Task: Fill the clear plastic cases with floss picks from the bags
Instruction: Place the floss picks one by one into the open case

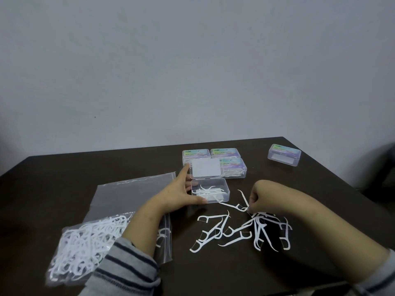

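An open clear plastic case [224, 190] sits mid-table with a few white floss picks inside and its lid [206, 168] raised behind. My left hand [181, 194] holds the case from the left, thumb along its front edge, fingers by the lid. My right hand [259, 199] hovers over a loose pile of floss picks [241, 229] and pinches a floss pick [244, 200] at its fingertips. A clear bag of floss picks [85, 240] lies at the front left under my left forearm.
Three closed, filled cases [226, 153] stand behind the open one. Another closed case [284, 154] sits alone at the back right. An empty flat zip bag [132, 191] lies left of the open case. The dark table [213, 272] ends at a pale wall.
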